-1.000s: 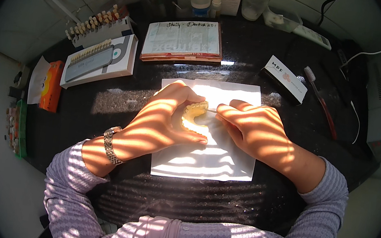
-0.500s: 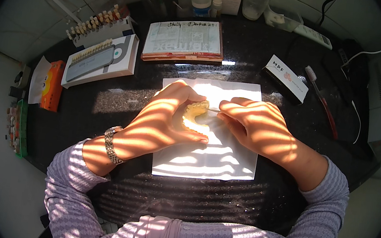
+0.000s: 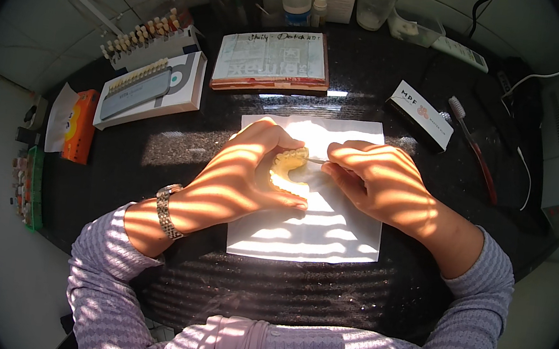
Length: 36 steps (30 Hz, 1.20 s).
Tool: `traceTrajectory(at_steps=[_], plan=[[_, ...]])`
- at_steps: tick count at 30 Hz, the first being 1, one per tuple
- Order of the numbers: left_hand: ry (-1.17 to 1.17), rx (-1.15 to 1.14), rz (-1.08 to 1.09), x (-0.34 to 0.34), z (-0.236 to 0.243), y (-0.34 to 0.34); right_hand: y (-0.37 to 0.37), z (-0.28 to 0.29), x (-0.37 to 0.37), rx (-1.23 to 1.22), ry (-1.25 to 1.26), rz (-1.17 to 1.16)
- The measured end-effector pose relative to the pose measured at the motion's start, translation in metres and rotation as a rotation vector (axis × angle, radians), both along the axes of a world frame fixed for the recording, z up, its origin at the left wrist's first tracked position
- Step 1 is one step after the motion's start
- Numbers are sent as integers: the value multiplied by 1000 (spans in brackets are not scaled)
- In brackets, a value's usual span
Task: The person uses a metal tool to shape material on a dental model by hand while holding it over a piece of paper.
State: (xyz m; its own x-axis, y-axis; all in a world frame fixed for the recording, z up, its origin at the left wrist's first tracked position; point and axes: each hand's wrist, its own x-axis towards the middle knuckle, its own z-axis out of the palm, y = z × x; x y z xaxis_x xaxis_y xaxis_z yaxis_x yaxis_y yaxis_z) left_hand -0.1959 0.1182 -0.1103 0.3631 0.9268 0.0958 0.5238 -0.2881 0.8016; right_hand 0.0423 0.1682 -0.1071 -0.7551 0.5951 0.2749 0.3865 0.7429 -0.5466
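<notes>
My left hand (image 3: 245, 171) is closed round a yellow, horseshoe-shaped dental cast (image 3: 283, 171), with the thumb along its lower edge and fingers at its upper end. From the right, my right hand (image 3: 382, 183) pinches a thin metal instrument (image 3: 318, 160) whose end meets the upper part of the cast near its moulded teeth. Both hands are over a white paper sheet (image 3: 303, 243) striped with sunlight. The instrument's tip is too small to make out clearly.
The black desk (image 3: 281, 285) holds a thick pad (image 3: 272, 60), shade guides on a white box (image 3: 133, 96), an orange box (image 3: 79, 131), a small white box (image 3: 419, 114), a toothbrush (image 3: 472, 148), a green rack (image 3: 32, 194), and several bottles and cups (image 3: 296, 0) along the back.
My right hand has shifted slightly up and right with the instrument. My left hand and the cast have moved very slightly right. The grips look the same.
</notes>
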Motion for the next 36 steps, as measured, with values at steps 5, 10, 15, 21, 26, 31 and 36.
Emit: traceTrajectory(at_steps=[5, 10, 15, 21, 26, 31, 36], plan=[[66, -66, 5, 1, 6, 0, -8, -1, 0, 62, -15, -38], [84, -63, -14, 0, 6, 0, -1, 1, 0, 10, -22, -4], [82, -84, -11, 1, 7, 0, -8, -1, 0, 41, -1, -35], [16, -3, 4, 0, 2, 0, -1, 2, -1, -14, -33, -15], [17, -9, 11, 0, 1, -1, -4, -4, -1, 34, 41, -13], [93, -53, -2, 2, 8, 0, -3, 3, -1, -32, -15, -32], [43, -7, 26, 1, 3, 0, -1, 3, -2, -33, -26, -11]])
